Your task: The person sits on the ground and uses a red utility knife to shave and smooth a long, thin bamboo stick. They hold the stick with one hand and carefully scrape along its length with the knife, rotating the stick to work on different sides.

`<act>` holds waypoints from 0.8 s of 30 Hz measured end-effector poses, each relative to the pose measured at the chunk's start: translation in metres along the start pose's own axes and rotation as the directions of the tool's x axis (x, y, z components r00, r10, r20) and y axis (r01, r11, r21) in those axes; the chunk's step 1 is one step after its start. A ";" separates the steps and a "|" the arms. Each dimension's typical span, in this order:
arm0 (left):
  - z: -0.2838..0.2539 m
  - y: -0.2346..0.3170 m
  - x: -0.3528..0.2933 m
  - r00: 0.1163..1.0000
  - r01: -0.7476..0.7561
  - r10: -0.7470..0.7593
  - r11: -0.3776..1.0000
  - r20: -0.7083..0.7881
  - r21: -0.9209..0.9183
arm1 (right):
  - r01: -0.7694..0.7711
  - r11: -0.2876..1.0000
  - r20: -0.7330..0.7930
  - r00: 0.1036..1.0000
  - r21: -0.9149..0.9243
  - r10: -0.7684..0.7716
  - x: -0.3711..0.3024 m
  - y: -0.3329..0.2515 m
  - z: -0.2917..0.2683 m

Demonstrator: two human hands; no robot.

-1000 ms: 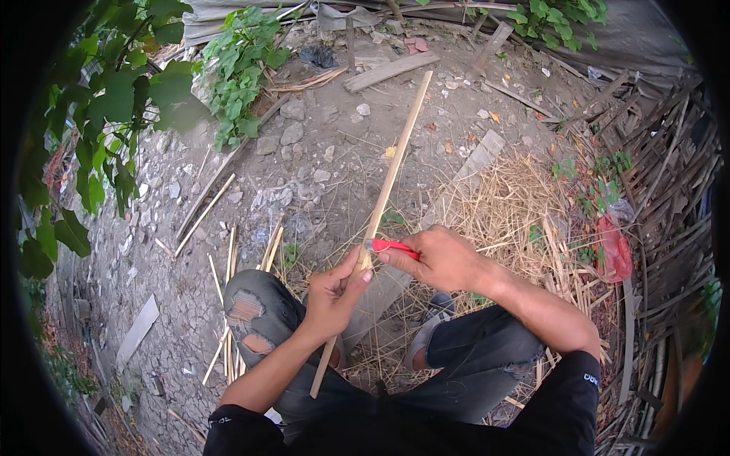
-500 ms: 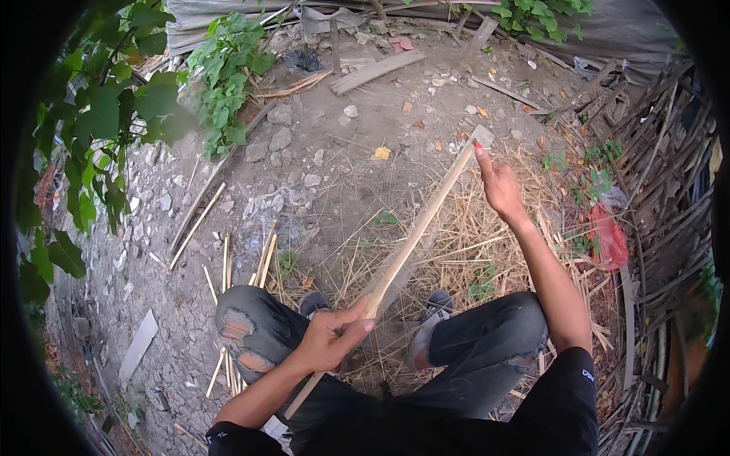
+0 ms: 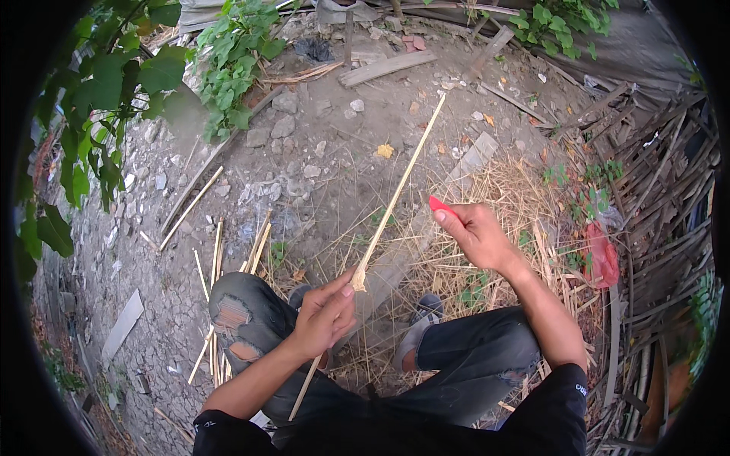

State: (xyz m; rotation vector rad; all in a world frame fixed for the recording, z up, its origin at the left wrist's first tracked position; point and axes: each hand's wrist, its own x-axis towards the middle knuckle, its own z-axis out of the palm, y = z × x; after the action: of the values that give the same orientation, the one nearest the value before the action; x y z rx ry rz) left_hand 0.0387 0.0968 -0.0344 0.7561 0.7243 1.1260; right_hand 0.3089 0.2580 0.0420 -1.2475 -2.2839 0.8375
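Presently, I find the left hand [image 3: 325, 315] clamped around a thin wooden stick [image 3: 399, 188]. The stick slants from over the person's left thigh [image 3: 300, 380] out to a far tip seen against bare soil [image 3: 365, 140]. A pale, widened patch of it shows just beside the left thumb. I record the right hand [image 3: 483, 234] closed on a red tool [image 3: 443, 206], apart from both stick and left hand; any blade I cannot make out. On the ground, I note a grey board [image 3: 473, 157], straw [image 3: 506, 190] to its right, and loose sticks [image 3: 217, 254] near the left knee [image 3: 232, 292].
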 end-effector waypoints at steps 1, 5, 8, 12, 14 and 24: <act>0.001 0.001 0.001 1.000 0.005 -0.005 1.000 0.000 -0.003 | 0.036 0.999 0.090 0.995 -0.014 -0.034 0.001 -0.013 0.006; 0.008 0.005 0.006 0.999 0.022 -0.022 1.000 -0.040 0.001 | 0.131 0.990 0.315 0.943 -0.056 -0.107 0.000 -0.048 0.028; 0.007 0.007 0.009 0.998 0.023 -0.023 1.000 -0.062 0.003 | 0.113 0.993 0.393 0.915 -0.033 -0.091 -0.002 -0.056 0.038; 0.006 0.012 0.009 0.994 0.071 -0.073 0.997 -0.085 -0.031 | 0.118 0.986 0.386 0.920 -0.121 -0.063 0.000 -0.052 0.047; 0.003 0.009 0.008 0.990 0.101 -0.103 0.995 -0.098 -0.028 | 0.056 0.983 0.271 0.962 -0.176 -0.007 0.005 -0.041 0.052; 0.005 0.002 -0.012 0.965 0.218 -0.230 0.971 0.126 0.103 | -0.423 0.905 -0.489 0.801 -0.052 0.347 0.045 0.134 -0.003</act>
State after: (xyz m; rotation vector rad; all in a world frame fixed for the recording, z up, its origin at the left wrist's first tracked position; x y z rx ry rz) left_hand 0.0387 0.0853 -0.0290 0.7968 0.7270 0.8327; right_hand 0.3689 0.3536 -0.0434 -1.8054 -1.7520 0.4057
